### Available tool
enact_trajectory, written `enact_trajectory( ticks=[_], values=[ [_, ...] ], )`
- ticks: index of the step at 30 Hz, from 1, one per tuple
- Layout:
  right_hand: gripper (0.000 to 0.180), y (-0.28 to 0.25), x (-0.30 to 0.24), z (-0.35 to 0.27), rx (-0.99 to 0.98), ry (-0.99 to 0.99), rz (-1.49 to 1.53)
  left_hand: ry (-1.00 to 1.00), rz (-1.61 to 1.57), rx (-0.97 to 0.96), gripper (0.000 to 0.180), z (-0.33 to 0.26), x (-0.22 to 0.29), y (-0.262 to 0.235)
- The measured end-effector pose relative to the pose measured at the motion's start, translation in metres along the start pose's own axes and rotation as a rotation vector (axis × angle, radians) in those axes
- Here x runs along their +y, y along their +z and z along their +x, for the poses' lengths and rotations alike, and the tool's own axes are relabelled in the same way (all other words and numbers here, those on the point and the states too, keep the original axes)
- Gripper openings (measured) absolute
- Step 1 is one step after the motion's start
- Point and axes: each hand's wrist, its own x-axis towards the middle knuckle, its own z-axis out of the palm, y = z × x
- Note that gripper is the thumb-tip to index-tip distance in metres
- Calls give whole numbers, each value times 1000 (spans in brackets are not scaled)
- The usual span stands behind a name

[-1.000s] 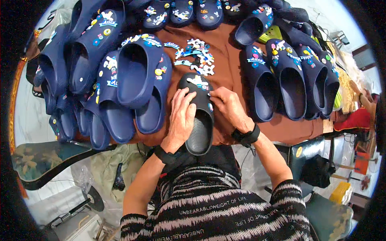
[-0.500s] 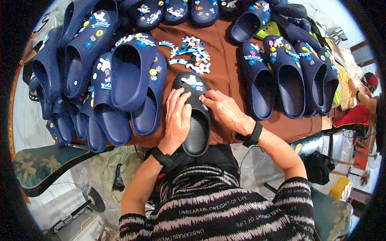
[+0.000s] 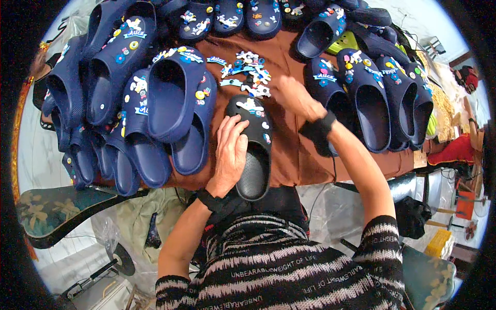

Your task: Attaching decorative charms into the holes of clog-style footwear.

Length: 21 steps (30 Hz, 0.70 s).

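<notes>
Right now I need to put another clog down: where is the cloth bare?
Bare brown cloth shows between the black clog and the right row of navy clogs. The left pile and charm heap are crowded.

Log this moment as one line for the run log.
left hand: holds black clog on brown cloth | right hand: open, at loose charm pile | surroundings: decorated navy clogs both sides
</notes>
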Motion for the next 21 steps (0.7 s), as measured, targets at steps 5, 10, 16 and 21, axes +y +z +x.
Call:
enact_trajectory(
  ticks=[5,10,16,21],
  values=[
    [24,21,30,82,224,123,31,10,14,2,35,-1,-3,2],
    [28,39,56,109,301,136,21,16,-4,-27,40,1,-2,3],
    [24,47,51,105,323,148,-10,5,13,-31,39,0,-2,1],
    [26,39,52,92,347,169,83,19,10,-30,39,2,-1,2]
  ],
)
